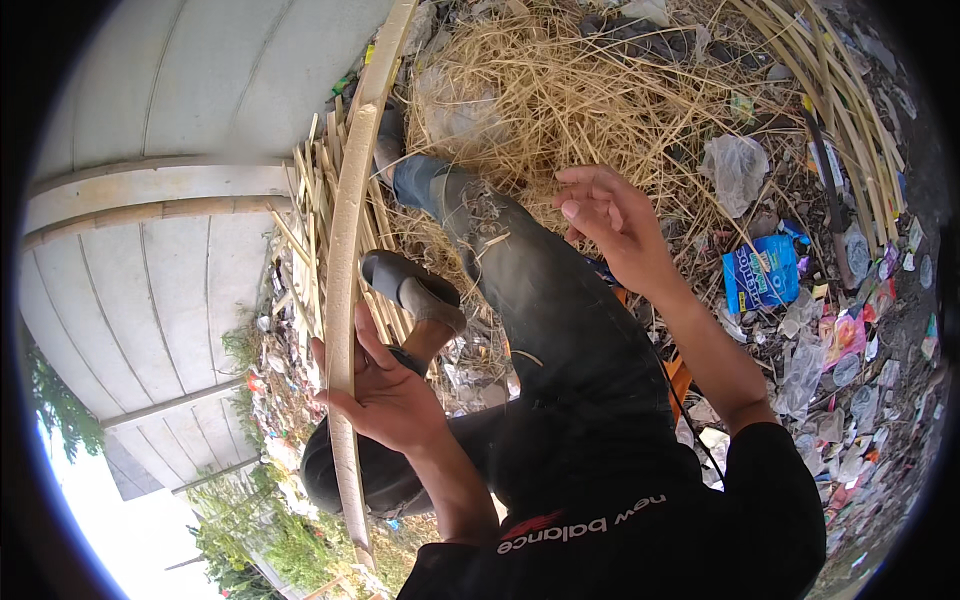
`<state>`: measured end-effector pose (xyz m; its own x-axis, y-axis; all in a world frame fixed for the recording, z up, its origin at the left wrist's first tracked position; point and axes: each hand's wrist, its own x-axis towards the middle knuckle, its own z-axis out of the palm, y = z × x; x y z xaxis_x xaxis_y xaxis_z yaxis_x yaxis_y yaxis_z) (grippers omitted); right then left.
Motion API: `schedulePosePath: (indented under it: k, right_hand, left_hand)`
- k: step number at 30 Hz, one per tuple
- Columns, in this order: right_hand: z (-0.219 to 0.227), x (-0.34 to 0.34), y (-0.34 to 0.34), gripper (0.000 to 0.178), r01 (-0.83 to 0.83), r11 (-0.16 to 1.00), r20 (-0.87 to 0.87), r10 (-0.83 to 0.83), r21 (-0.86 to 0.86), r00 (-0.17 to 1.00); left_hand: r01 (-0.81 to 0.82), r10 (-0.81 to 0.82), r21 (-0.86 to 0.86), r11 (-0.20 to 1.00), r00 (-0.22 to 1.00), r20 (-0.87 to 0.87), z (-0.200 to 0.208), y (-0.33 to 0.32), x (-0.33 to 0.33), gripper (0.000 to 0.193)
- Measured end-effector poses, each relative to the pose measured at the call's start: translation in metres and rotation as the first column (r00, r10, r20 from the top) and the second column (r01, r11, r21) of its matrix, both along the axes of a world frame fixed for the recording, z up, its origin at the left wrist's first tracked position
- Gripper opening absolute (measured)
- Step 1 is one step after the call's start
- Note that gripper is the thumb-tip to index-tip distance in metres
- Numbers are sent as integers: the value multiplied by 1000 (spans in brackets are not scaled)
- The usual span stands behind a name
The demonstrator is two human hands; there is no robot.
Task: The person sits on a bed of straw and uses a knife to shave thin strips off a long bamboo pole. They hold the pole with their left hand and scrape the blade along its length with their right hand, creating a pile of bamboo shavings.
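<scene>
- One strip point(346, 230), pale, apparently split bamboo, with a raised node in its upper part; located on the person's left, in front of the bent left leg point(375, 482).
- Its long axis: lengthwise, away from the body; upper end pointing ahead, tilted slightly right, and running out of view; lower end back past the left knee. It looks bowed, though how much is lens cannot be told.
- The left grip point(395, 400): closed around the strip below mid-length, thumb across the near face, fingers behind; probably set there to balance the length and steady it.
- The right grip point(615, 225): fingers loosely bent, nothing visible in them, raised over the right leg point(550, 270), apart from the strip; seemingly kept free.
- One bundle point(308, 225) of strips, on the ground beyond the left grip, by the wall point(150, 290); perhaps laid parallel for tidiness.
- A second bundle point(850, 110), far right, curved.
- Shavings point(560, 90), a loose straw-coloured heap beyond the feet.
- Litter: a clear bag point(735, 172) and a blue packet point(762, 272), right side.
</scene>
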<state>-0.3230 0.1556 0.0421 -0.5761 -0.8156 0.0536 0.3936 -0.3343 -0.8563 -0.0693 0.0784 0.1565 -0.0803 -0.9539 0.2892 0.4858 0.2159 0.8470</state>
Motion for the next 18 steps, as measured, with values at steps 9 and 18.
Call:
schedulePosePath:
  k: [9,18]
  right_hand:
    - [82,10,-49,61,-151,978,-152,173,147,973]
    - [163,14,-106,35,-236,971,-186,237,31,954]
  left_hand:
    - [88,-55,138,986,973,-225,-25,63,81,71]
    - [198,-176,50,979,943,-283,-53,97,143,76]
